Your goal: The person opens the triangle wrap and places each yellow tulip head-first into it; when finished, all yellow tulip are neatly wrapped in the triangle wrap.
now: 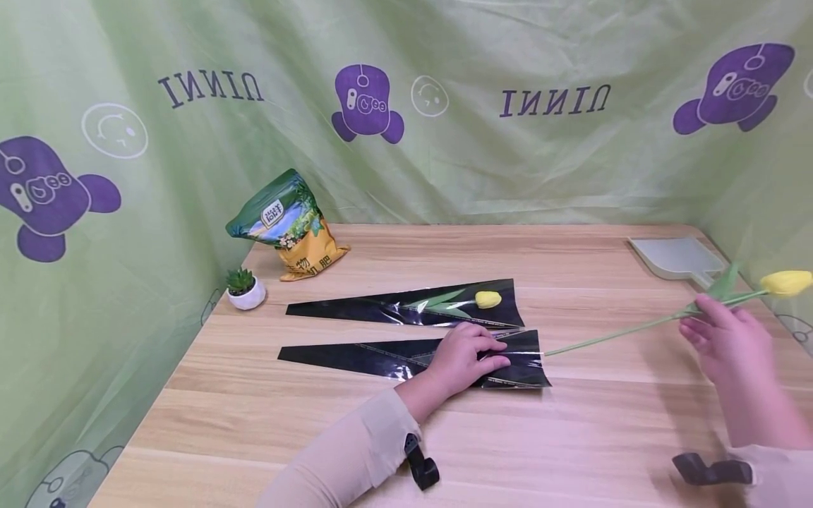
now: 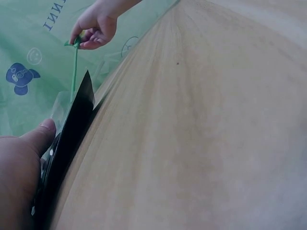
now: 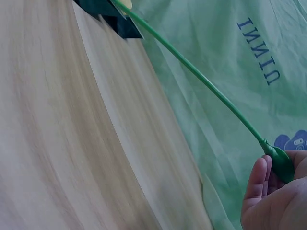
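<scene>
My left hand (image 1: 468,358) lies over the nearer black flower sleeve (image 1: 375,357), holding it near its wide mouth. In the left wrist view the clear film (image 2: 60,108) stands apart from the black backing (image 2: 76,127) beside my thumb; the other fingers are mostly hidden. To the right, my right hand (image 1: 730,339) grips a yellow artificial tulip (image 1: 786,283) by the green leaves below its bloom. The tulip's stem (image 3: 201,76) slopes down leftward, its lower end at the sleeve's mouth. Just behind, a second black sleeve (image 1: 356,308) contains another yellow tulip (image 1: 488,300).
At the back left stand a green and yellow bag (image 1: 298,236) and a small succulent in a white pot (image 1: 246,293). A pale leaf-shaped tray (image 1: 676,257) lies at the back right. Green printed cloth (image 1: 444,176) hangs around the wooden table (image 1: 254,437).
</scene>
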A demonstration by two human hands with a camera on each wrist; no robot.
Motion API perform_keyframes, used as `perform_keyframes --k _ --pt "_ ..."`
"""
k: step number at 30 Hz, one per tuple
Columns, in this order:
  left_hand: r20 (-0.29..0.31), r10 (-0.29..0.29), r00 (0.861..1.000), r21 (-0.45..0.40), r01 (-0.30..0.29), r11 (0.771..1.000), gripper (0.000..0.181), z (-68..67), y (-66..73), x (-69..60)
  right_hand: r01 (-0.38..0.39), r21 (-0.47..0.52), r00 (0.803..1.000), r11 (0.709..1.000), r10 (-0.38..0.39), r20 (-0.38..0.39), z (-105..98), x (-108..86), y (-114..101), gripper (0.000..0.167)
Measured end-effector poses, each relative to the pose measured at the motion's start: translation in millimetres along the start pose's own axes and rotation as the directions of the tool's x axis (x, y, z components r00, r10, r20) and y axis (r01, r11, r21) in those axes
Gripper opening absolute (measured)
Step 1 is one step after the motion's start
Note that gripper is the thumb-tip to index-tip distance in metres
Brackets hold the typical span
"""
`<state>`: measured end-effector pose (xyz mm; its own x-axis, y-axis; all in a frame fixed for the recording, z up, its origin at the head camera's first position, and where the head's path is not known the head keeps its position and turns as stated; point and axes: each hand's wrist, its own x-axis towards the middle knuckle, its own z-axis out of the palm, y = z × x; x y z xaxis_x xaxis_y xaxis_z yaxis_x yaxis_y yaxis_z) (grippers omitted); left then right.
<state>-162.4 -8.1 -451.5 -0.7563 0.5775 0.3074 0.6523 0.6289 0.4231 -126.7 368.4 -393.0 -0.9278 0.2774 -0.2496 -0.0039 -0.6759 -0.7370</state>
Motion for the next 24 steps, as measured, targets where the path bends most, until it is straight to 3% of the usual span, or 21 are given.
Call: perform_keyframes --k 4,16,24 --pt "0.000 -0.001 1.000 -0.001 0.001 1.000 0.028 0.1 -0.1 0.2 -0.015 0.018 0.999 1.000 0.014 0.039 5 -4.4 8 0.009" --pt "0.003 -0.006 1.000 0.000 0.006 1.000 0.029 -1.3 0.5 0.6 0.023 -0.163 0.997 0.986 -0.010 0.079 32 -17.6 44 0.010" --pt "-0.003 -0.005 1.000 0.000 0.005 1.000 0.028 -0.4 0.4 -0.1 0.004 -0.186 1.000 0.983 -0.002 0.013 44 -27.5 68 0.007"
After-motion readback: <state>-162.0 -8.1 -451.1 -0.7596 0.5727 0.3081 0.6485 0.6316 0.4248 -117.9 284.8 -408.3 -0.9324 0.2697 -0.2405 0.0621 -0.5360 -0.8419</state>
